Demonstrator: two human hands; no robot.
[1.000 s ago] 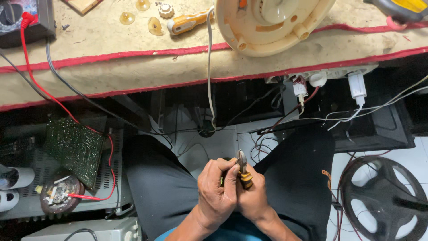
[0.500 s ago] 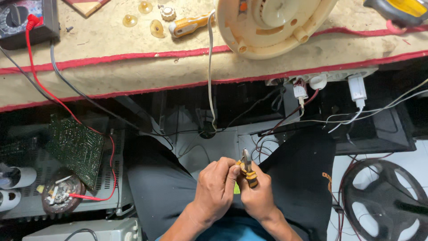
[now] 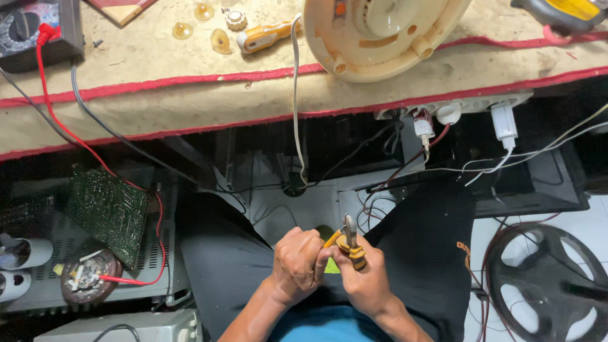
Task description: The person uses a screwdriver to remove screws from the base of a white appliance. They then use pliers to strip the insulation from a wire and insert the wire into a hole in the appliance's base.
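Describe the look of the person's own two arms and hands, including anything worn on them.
Both forearms come up bare from the bottom edge of the head view, with no sleeves showing. The left hand and right hand are bare too: no gloves, and no watch, ring or wristband that I can make out. No cables or markings on either arm.

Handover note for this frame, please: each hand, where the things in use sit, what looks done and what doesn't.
Left hand: closed, fingertips at the yellow-handled pliers, over the lap.
Right hand: gripping the pliers' handles, nose pointing up.
White cable hangs from the bench towards the hands; what the pliers grip is hidden.
On the bench: cream round housing, screwdriver, untouched.
Progress can't be judged.
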